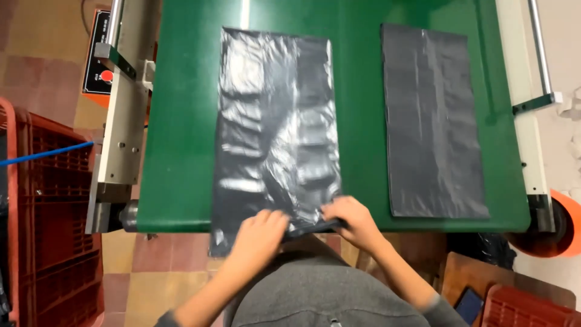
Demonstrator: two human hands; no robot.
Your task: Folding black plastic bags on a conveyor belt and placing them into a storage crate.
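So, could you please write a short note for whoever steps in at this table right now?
Left hand: pressing down on the near edge of the crinkled grey plastic bag.
Right hand: pinching the same edge, further right.
That bag lies lengthwise on the green table, its near end hanging over the front edge.
Done: a second flat grey bag lies smooth to the right, untouched.
Left: the crinkled bag is not yet flat.

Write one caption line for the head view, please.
Both hands, left hand and right hand, grip the near edge of a black plastic bag on a green belt.
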